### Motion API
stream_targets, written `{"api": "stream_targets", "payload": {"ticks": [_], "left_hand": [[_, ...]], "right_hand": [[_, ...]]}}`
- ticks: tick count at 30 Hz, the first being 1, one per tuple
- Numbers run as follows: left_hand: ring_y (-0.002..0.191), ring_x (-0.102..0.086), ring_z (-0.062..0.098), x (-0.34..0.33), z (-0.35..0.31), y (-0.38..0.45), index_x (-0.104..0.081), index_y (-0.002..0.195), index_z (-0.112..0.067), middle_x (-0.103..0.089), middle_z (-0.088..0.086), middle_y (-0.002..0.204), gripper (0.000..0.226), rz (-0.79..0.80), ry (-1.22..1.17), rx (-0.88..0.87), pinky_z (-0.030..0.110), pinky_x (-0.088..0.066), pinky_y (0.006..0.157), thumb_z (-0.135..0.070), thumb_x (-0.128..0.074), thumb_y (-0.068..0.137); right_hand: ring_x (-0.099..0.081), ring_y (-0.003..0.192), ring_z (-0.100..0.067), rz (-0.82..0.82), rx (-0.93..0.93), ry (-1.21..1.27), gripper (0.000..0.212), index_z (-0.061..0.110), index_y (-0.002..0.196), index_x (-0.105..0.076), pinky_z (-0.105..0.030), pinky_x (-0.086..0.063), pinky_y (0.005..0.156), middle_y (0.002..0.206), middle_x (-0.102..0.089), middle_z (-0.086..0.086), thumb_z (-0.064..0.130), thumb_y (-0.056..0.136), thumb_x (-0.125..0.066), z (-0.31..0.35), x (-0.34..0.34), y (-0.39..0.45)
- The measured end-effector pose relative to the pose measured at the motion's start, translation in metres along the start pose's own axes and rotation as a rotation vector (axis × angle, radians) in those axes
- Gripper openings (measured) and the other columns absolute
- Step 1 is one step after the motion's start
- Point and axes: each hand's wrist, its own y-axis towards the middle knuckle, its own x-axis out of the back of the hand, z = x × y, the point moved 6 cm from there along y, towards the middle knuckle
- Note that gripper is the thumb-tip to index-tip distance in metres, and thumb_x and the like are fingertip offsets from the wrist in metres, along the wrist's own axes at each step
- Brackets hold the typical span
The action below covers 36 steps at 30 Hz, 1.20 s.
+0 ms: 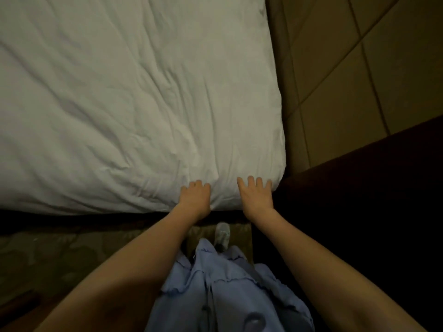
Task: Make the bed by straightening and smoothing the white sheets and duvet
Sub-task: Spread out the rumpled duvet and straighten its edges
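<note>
Head view, looking down at the near right corner of the bed.

White duvet point(124, 97) covers the bed from the left edge of view to its right edge, and reaches to the near edge. Surface heavily creased: long diagonal folds run across the middle toward the near right corner, and finer wrinkles bunch just beyond the hands.

Left hand point(194, 198) rests palm down on the duvet at the near edge, a short way in from the corner. Fingers point(198, 184) bend slightly at the tips and press into the fabric; hand is open, nothing gripped.

Right hand point(257, 196) lies flat on the duvet right at the near right corner. Fingers point(251, 181) are spread and straight, pressing down; open, nothing gripped. The two hands are apart, with a puffed ridge of duvet between them.

Both bare forearms extend from the bottom of view.

Surroundings: padded headboard panel point(359, 68) with stitched seams along the right side of the bed. Dark furniture point(359, 188) sits just beside the near right corner. Patterned carpet point(72, 255) below the near edge. Light blue ruffled garment point(223, 288) at bottom centre; one light shoe point(222, 234) shows above it.
</note>
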Motion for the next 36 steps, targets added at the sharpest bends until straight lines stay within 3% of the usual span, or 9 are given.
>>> {"api": "stream_targets", "payload": {"ticks": [4,12,20,24,30,36], "left_hand": [[0.122,-0.039,0.029,0.017,0.018,0.001,-0.036,0.133,-0.013,-0.040,0.012,0.132,0.051,-0.060,-0.049,0.068,0.041,-0.032,0.101,-0.029,-0.052,0.088],[0.121,-0.040,0.028,0.033,0.114,-0.024,-0.037,0.134,-0.013,-0.041,0.010,0.132,0.049,-0.145,-0.219,0.248,0.037,-0.033,0.099,-0.023,-0.048,0.087],[0.124,-0.039,0.028,0.016,0.330,-0.130,-0.040,0.131,-0.010,-0.041,0.011,0.133,0.045,-0.206,-0.479,0.600,0.036,-0.035,0.100,-0.021,-0.046,0.088],[0.126,-0.039,0.031,-0.009,0.405,-0.195,-0.044,0.128,-0.008,-0.042,0.015,0.136,0.041,-0.202,-0.603,0.771,0.038,-0.035,0.103,-0.019,-0.045,0.088],[0.123,-0.037,0.030,-0.043,0.491,-0.238,-0.040,0.132,-0.010,-0.039,0.015,0.132,0.045,-0.166,-0.748,0.879,0.039,-0.034,0.105,-0.015,-0.046,0.087],[0.121,-0.038,0.030,-0.057,0.636,-0.276,-0.039,0.132,-0.010,-0.039,0.014,0.131,0.045,-0.193,-0.793,0.991,0.039,-0.035,0.103,-0.011,-0.047,0.087]], "right_hand": [[-0.033,0.125,-0.034,-0.024,0.056,-0.011,0.086,0.018,0.145,-0.015,-0.055,-0.017,0.108,0.140,-0.031,-0.015,0.027,0.079,-0.068,0.016,0.018,0.013],[-0.035,0.123,-0.033,-0.121,0.205,-0.044,0.072,0.014,0.142,-0.023,-0.052,-0.019,0.107,0.136,-0.036,-0.015,0.010,0.079,-0.058,0.094,0.071,0.053],[-0.039,0.118,-0.031,-0.139,0.496,-0.104,0.061,0.013,0.136,-0.030,-0.048,-0.025,0.105,0.130,-0.040,-0.011,0.007,0.080,-0.051,0.303,0.117,0.084],[-0.039,0.119,-0.031,-0.120,0.637,-0.177,0.056,0.014,0.134,-0.033,-0.048,-0.025,0.105,0.131,-0.040,-0.009,0.008,0.081,-0.051,0.399,0.139,0.080],[-0.040,0.117,-0.031,-0.161,0.814,-0.263,0.055,0.014,0.132,-0.034,-0.048,-0.026,0.103,0.129,-0.042,-0.011,0.005,0.079,-0.049,0.533,0.172,0.090],[-0.039,0.117,-0.032,-0.134,0.919,-0.329,0.053,0.014,0.130,-0.035,-0.048,-0.025,0.103,0.128,-0.042,-0.011,0.010,0.080,-0.052,0.680,0.198,0.120]]}}
